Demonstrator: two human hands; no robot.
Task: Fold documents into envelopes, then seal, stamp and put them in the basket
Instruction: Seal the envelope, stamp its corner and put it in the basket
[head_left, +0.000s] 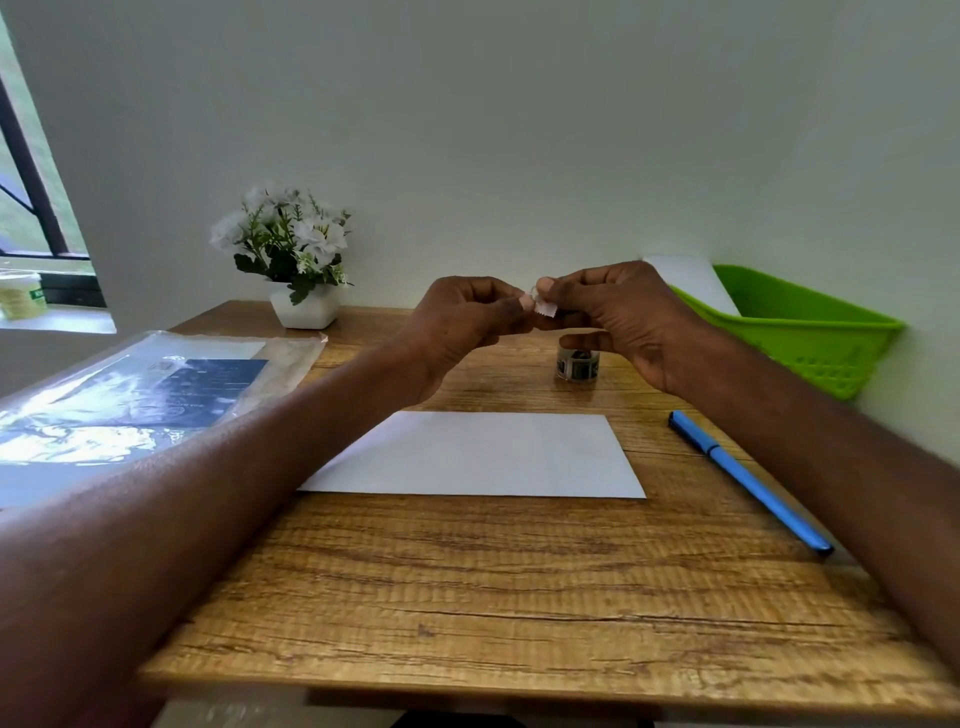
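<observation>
Left hand (462, 317) and right hand (618, 317) pinch 1 stamp (545, 307), mostly hidden by fingertips; stamp roll (577, 364) partly occluded.

home desk corner or small home office. wood-grain tabletop (467, 571) against plain white wall (519, 130), window with dark frame (31, 171) at left, white pot of artificial flowers (291, 254), blue pen (748, 480), green plastic basket (810, 332), white envelope (483, 457), plastic-wrapped stationery pack (130, 395).
</observation>
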